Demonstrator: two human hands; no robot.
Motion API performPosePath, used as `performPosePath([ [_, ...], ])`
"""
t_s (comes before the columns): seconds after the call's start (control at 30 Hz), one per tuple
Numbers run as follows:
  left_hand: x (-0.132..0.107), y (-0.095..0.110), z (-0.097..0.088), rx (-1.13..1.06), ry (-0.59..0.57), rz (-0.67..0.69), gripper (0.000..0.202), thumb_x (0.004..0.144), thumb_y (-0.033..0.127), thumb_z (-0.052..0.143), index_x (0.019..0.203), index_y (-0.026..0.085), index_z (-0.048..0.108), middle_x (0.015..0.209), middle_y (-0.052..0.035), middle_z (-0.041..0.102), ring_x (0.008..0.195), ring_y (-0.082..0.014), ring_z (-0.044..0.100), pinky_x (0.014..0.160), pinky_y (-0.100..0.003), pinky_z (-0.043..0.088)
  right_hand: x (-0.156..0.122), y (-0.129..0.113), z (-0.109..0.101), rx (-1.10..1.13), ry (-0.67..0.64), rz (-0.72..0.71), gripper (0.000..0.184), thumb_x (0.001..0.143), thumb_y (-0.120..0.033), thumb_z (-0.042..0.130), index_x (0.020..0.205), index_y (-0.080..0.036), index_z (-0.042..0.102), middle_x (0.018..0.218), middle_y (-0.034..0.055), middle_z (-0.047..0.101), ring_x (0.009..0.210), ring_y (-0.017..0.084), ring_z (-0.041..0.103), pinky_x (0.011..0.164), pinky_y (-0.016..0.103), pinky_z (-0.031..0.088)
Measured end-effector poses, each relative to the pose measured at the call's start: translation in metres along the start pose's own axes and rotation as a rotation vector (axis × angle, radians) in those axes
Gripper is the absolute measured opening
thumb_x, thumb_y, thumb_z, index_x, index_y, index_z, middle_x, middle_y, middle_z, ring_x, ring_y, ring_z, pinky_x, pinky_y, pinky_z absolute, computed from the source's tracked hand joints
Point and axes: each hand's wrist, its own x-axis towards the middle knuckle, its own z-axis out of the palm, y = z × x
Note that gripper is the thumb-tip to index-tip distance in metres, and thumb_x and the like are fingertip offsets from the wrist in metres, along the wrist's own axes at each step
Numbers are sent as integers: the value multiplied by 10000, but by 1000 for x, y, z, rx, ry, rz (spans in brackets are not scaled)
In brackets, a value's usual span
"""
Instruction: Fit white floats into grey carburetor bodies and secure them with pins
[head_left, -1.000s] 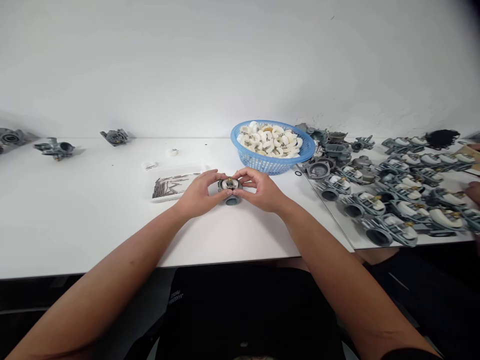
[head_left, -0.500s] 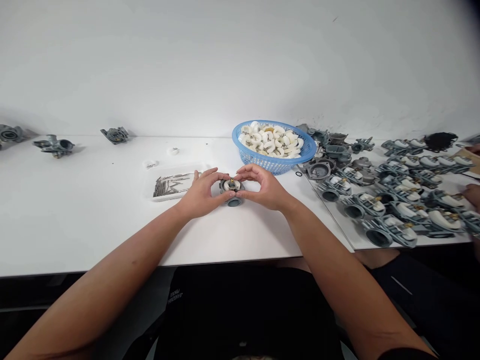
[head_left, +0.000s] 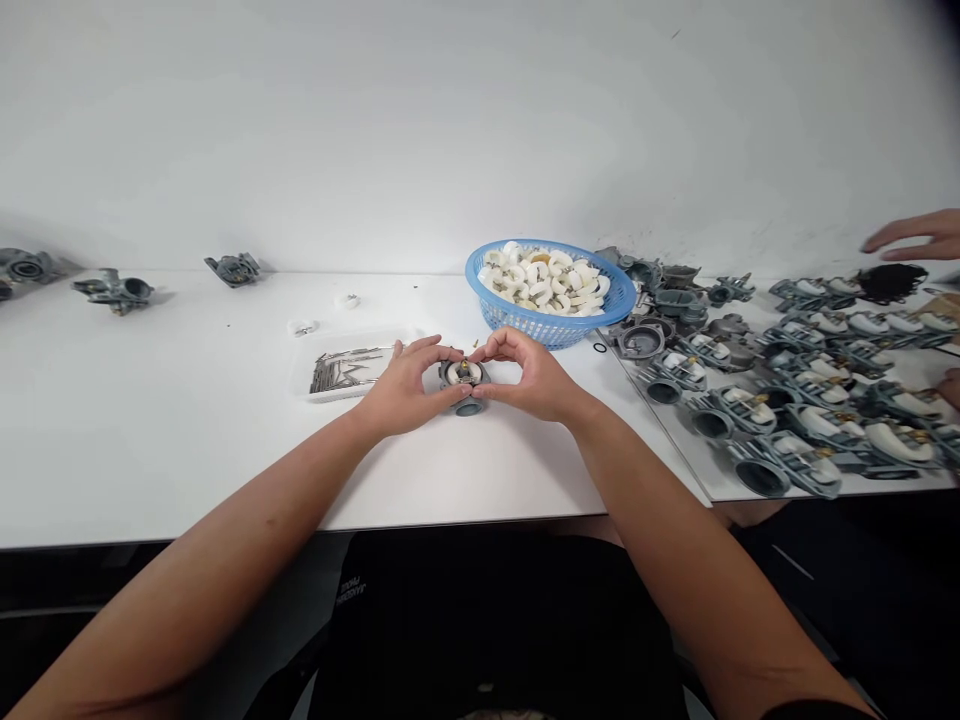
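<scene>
A grey metal carburetor body [head_left: 469, 408] rests on the white table in front of me, its round mouth facing me. Inside its top lies a white ring-shaped float [head_left: 475, 371] with a small brass part at its middle. My left hand [head_left: 411, 385] grips the body from the left, thumb at the near side and fingers at the far side. From the right, my right hand [head_left: 526, 375] curls round it the same way, fingertips close to the brass part. What the fingertips pinch is partly hidden. A tiny brass piece [head_left: 475, 343] lies just behind the fingers.
A white tray [head_left: 301, 390] of thin metal pins stands left of my hands. Behind on the right is a blue basket [head_left: 551, 330] of white floats. Many carburetor bodies [head_left: 761, 478] crowd the right side, where another person's hand [head_left: 919, 235] reaches in. Two loose floats [head_left: 303, 327] lie behind the tray.
Both my hands stay around the carburetor with only slight finger shifts. At the far right, another person's hand has come into view above the black pile.
</scene>
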Motion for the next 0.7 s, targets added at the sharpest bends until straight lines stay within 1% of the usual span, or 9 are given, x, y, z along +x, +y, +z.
performPosePath([
  [0.13,2,-1,2,19,12,14,438,869,570,618,1206,290,630,1345,-39,653,1519,-302,300,1260,-621,-15,0,1,0,-32,9,-13,402,747,-365,836,1026,-221,585,1129,46,680,1148,244,627,1112,503,431],
  [0.27,3,-1,2,13,-1,4,418,882,547,599,1208,285,619,1353,-39,642,1506,-291,323,1260,-619,-19,-1,-1,-1,-65,-22,-24,360,778,-326,800,1062,-224,604,1140,43,661,1151,234,615,1120,493,418],
  [0.4,3,-1,2,14,-13,-9,432,868,544,606,1207,277,608,1361,-48,632,1502,-299,328,1265,-613,-3,-2,-2,-2,-120,-44,-7,395,784,-353,789,1113,-236,604,1167,44,639,1180,250,592,1117,515,409],
  [0.47,3,-1,2,20,-8,-10,441,867,554,601,1210,275,604,1378,-56,617,1495,-308,339,1266,-613,18,-2,0,-3,-132,-41,-23,419,785,-379,791,1133,-243,601,1189,47,636,1196,259,583,1119,515,403],
  [0.53,3,-1,2,34,0,2,442,874,565,588,1206,273,603,1378,-60,612,1480,-317,362,1264,-621,41,-1,0,-2,-114,2,-64,397,800,-395,781,1121,-241,604,1198,54,640,1200,259,583,1114,493,406],
  [0.6,4,0,2,50,8,21,431,888,560,573,1202,267,603,1351,-59,625,1444,-323,408,1257,-635,73,0,-6,0,-68,97,-124,323,828,-389,758,1070,-240,605,1175,57,650,1181,252,595,1098,465,417],
  [0.67,4,1,1,58,15,36,409,900,542,563,1191,257,606,1308,-60,645,1383,-323,472,1247,-648,114,5,-21,4,-45,184,-203,237,856,-361,732,1011,-243,598,1116,49,660,1139,243,611,1073,442,433],
  [0.7,4,2,2,58,21,45,391,905,529,560,1175,251,615,1280,-61,656,1343,-323,505,1241,-650,148,9,-32,7,-59,205,-244,199,868,-342,718,990,-244,597,1088,45,660,1114,238,617,1057,430,443],
])
